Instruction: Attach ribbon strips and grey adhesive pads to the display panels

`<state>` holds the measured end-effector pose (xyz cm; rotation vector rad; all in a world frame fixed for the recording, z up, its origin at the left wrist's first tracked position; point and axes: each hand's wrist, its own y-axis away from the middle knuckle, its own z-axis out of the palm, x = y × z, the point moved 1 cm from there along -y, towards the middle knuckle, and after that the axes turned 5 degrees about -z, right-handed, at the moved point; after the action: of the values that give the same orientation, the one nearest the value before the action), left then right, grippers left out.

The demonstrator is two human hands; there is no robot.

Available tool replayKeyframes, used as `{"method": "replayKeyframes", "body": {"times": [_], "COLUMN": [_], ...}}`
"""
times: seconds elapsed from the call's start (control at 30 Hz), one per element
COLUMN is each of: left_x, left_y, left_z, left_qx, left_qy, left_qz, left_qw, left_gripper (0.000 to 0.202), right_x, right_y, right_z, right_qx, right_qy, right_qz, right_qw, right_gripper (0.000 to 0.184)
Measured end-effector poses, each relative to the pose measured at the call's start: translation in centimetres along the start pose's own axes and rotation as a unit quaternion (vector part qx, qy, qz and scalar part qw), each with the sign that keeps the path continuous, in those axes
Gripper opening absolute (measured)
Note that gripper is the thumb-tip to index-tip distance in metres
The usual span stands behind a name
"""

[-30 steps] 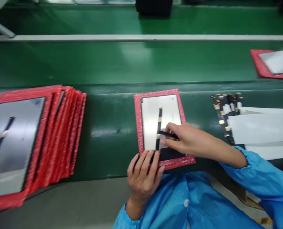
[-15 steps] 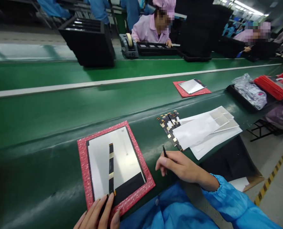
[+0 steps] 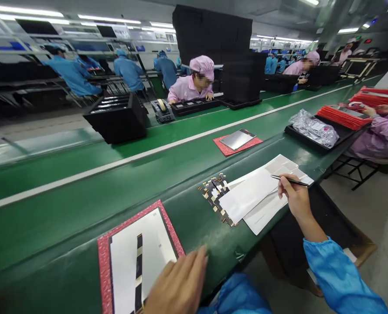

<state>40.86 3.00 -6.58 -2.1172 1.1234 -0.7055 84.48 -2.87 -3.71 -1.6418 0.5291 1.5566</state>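
The right hand [image 3: 294, 198] has its grip pressed together on a thin black tool [image 3: 290, 180]. Thumb and fingers pinch it, it lies almost level, and its fine tip is over the white sheets [image 3: 256, 196]. I think the first danger is here: the tip is sharp and the sheets are loose and lie close to the edge of the bench [image 3: 66, 213], so a careless touch could scratch one or push it off. Just beside the sheets, touching them, is a bundle of dark strips with gold ends [image 3: 216, 197], and a drag of the tool could disturb them too. The left hand [image 3: 177, 285] is low in the view and blurred. Its grip is not closed on anything; the fingers are stretched out, loosely together, over the near corner of the white panel [image 3: 127, 257]. I cannot tell how hard it presses. The panel lies on a red mat [image 3: 104, 261] with one dark strip [image 3: 139, 266] lying on it, and a hand sliding there unwatched could move the panel or bend that strip. Farther away, another panel on a red mat [image 3: 238, 140] lies on the green belt.
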Motion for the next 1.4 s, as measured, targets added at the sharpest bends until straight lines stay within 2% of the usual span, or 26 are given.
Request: {"method": "replayKeyframes", "body": {"times": [0.03, 0.07, 0.1, 0.13, 0.23, 0.27, 0.33, 0.43, 0.47, 0.57, 0.63, 0.73, 0.8, 0.87, 1.03, 1.17, 1.23, 1.33, 1.4], "left_x": [0.8, 1.8, 2.7, 3.6, 5.4, 5.6, 5.8, 5.5, 5.3, 5.0, 4.8, 4.5, 4.3, 3.9, 2.5, 1.5, 1.2, 0.7, 0.1], "left_y": [-1.9, -3.9, -5.9, -7.9, -12.3, -13.1, -13.6, -13.2, -13.0, -13.1, -13.3, -13.6, -13.8, -14.0, -16.1, -18.9, -20.0, -20.6, -20.4], "left_z": [1.9, 4.1, 6.3, 8.5, 14.0, 15.2, 16.4, 16.1, 15.7, 14.7, 14.5, 14.4, 14.2, 13.5, 10.2, 7.1, 6.1, 6.1, 6.8], "left_qx": [-0.04, -0.118, -0.154, -0.154, -0.161, -0.17, -0.195, -0.254, -0.273, -0.308, -0.309, -0.296, -0.269, -0.217, -0.067, 0.063, 0.076, 0.07, 0.092], "left_qy": [-0.026, -0.049, -0.073, -0.074, -0.121, -0.124, -0.111, -0.068, -0.056, -0.041, -0.042, -0.039, -0.037, -0.039, -0.02, 0.107, 0.191, 0.26, 0.253], "left_qz": [0.035, 0.095, 0.123, 0.171, 0.223, 0.227, 0.225, 0.21, 0.206, 0.203, 0.202, 0.196, 0.191, 0.189, 0.207, 0.186, 0.16, 0.113, 0.057], "left_qw": [0.998, 0.987, 0.978, 0.97, 0.954, 0.951, 0.948, 0.942, 0.938, 0.929, 0.929, 0.934, 0.943, 0.957, 0.976, 0.975, 0.966, 0.956, 0.961], "left_gripper": [0.05, 0.037, 0.021, 0.006, 0.017, 0.015, 0.016, 0.028, 0.031, 0.04, 0.038, 0.027, 0.024, 0.026, 0.038, 0.04, 0.04, 0.045, 0.053], "right_x": [0.3, 0.6, 0.9, 1.2, 1.9, 2.1, 2.3, 2.3, 2.1, 1.1, 0.2, -0.9, -1.5, -2.1, -3.3, -3.6, -3.6, -3.1, -2.4], "right_y": [-0.4, -0.7, -0.8, -0.7, -0.1, 0.1, 0.3, -0.1, -0.5, -2.2, -3.5, -5.1, -5.7, -6.0, -6.0, -5.3, -4.7, -4.0, -4.3], "right_z": [-0.3, -0.6, -0.7, -0.8, -0.9, -0.9, -1.1, -1.1, -1.0, 0.2, 1.5, 3.7, 4.9, 5.8, 6.8, 6.9, 6.8, 6.5, 5.9], "right_qx": [0.012, 0.02, 0.028, 0.033, -0.004, -0.024, -0.046, -0.043, -0.059, -0.167, -0.242, -0.32, -0.351, -0.367, -0.423, -0.419, -0.407, -0.411, -0.358], "right_qy": [-0.002, -0.007, -0.015, -0.026, -0.078, -0.094, -0.107, -0.054, -0.024, 0.037, 0.041, 0.017, 0.006, 0.006, -0.014, -0.059, -0.069, -0.068, -0.056], "right_qz": [-0.005, -0.009, -0.013, -0.017, -0.018, -0.018, -0.033, -0.084, -0.098, -0.126, -0.127, -0.096, -0.08, -0.08, -0.068, -0.028, -0.002, 0.032, 0.024], "right_qw": [1.0, 1.0, 0.999, 0.999, 0.997, 0.995, 0.993, 0.994, 0.993, 0.977, 0.961, 0.942, 0.933, 0.927, 0.903, 0.906, 0.911, 0.908, 0.932], "right_gripper": [0.026, 0.023, 0.021, 0.02, 0.018, 0.017, 0.014, 0.015, 0.014, 0.009, 0.015, 0.027, 0.035, 0.037, 0.031, 0.035, 0.034, 0.022, 0.02]}}
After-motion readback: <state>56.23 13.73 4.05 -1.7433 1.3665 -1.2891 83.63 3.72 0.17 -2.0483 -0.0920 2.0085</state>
